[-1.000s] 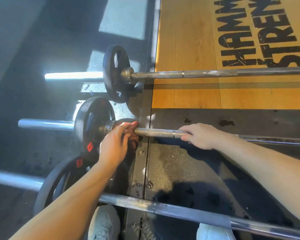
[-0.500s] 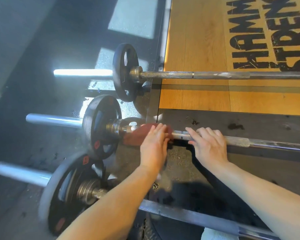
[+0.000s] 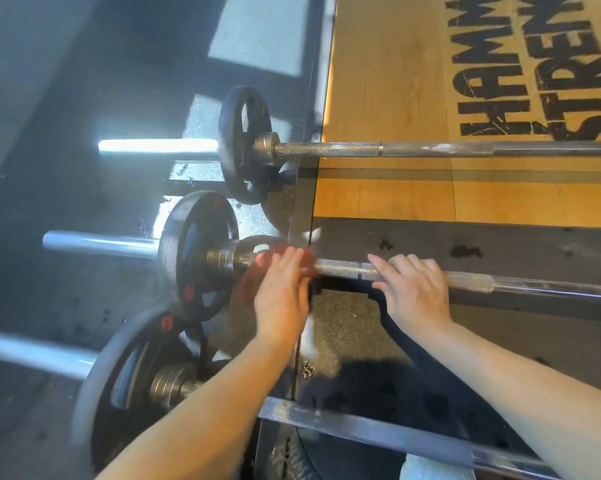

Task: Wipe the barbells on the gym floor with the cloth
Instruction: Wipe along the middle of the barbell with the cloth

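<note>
The left grip (image 3: 281,292) lies flat, fingers straight and close together, pressing a red cloth (image 3: 254,277) onto the middle bar (image 3: 344,270) just beside its collar. Compared with half a second ago it has slid a little toward the plate (image 3: 195,254), taking the cloth with it. A second ago it sat right at the collar with the cloth barely showing. The right grip (image 3: 416,289) has hardly moved. It rests on the same bar a short way along, fingers laid over the top and nearly straight, where a second ago they were curled round it. The cloth is under the left palm and fingers, draped over the bar, and its blurred red edge shows to the left of the grip. It is apart from the right grip, with bare bar between them. Another barbell (image 3: 430,148) lies beyond across the wooden platform (image 3: 378,81), and a third (image 3: 361,426) lies nearer, passing under both forearms on the dark floor (image 3: 49,98).
</note>
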